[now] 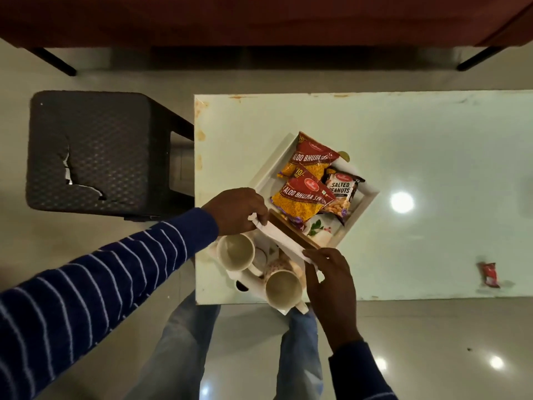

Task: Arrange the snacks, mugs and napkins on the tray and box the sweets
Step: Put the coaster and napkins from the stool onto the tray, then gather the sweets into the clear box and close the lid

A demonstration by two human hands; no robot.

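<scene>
A white tray [364, 204] lies skewed on the pale table [432, 157], its near corner overhanging the table's front edge at 6 o'clock. Two Aloo Bhujia packets [300, 194] and a Salted Peanuts packet [341, 192] fill the tray's far half; two cream mugs [237, 252] stand in its near half, one close to the overhanging corner. The left hand [235, 212] and the right hand [328, 280] each pinch an end of a folded white napkin [281, 236], stretched between them above the tray's middle. A small red sweet [489, 274] lies alone at 4 o'clock, well apart, near the front edge, with bare tabletop between it and the tray. A dark stool [95, 151] stands against the table's left edge at 9 o'clock.
</scene>
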